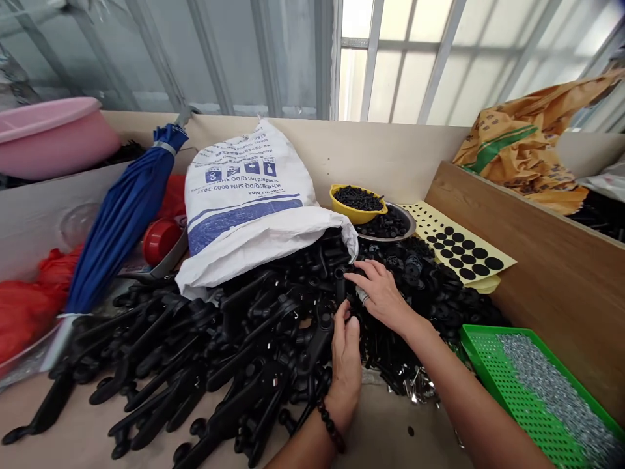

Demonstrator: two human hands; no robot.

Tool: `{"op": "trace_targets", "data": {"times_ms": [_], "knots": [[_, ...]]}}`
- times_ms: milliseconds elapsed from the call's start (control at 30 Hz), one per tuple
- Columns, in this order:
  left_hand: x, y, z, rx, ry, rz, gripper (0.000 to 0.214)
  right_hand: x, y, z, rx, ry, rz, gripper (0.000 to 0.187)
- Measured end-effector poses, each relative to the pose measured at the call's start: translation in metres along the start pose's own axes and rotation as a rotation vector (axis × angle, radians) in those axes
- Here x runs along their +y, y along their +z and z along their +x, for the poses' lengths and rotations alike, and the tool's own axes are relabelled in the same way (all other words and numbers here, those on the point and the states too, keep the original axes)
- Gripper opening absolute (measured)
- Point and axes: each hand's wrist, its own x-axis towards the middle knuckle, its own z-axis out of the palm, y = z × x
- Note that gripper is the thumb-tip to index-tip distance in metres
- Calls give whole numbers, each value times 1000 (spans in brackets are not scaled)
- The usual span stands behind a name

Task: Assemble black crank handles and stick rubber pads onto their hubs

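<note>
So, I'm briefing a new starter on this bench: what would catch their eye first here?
The heap of black plastic parts spilling from a tipped white sack fills the middle, with the left hand and right hand resting on it. A folded blue umbrella lies at the left, and a green tray of small silvery pieces sits at the right.

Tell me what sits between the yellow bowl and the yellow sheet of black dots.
A metal bowl holding small black parts sits there, close beside the yellow bowl and next to the yellow sheet. The head view shows this.
</note>
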Motion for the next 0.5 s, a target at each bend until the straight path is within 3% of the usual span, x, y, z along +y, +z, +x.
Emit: {"op": "trace_targets", "data": {"times_ms": [300, 500], "knots": [[6, -1, -2, -35, 8, 220, 43, 7, -4, -24, 59, 27, 59, 62], [7, 6, -5, -167, 116, 225, 26, 0, -7, -47, 81, 16, 109, 56]]}}
